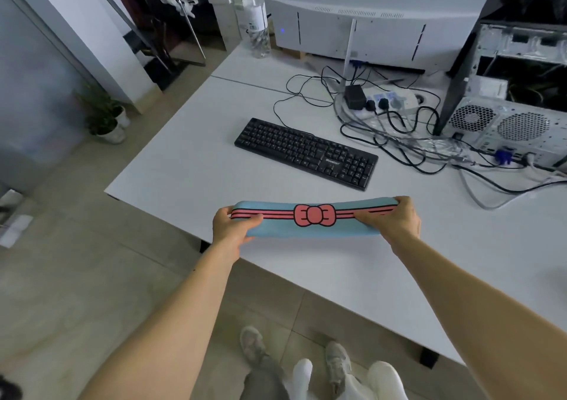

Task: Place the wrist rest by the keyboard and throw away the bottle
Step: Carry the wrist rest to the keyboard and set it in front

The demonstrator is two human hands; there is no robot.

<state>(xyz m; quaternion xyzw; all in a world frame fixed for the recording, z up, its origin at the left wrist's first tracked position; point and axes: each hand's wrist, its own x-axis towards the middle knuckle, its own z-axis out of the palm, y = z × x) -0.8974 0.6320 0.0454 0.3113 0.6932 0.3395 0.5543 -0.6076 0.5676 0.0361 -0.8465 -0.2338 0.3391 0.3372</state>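
My left hand [233,226] and right hand [395,220] each grip an end of the rest [310,218], above the desk's [171,166] near edge; keyboard [306,152] mid-desk, bottle [256,20] at the far edge.

Little readable text. Black keyboard [306,153] on the white worktop [171,166] carries a small light brand word on its near edge, right of centre; letters too small and blurred to read for sure. Clear bottle [256,20] at the far edge of the worktop has a white label with dark print and what looks like a barcode, illegible. Wrist rest [313,219] shows a pink bow and stripe graphic only, no lettering. No readable numbers or signs elsewhere.
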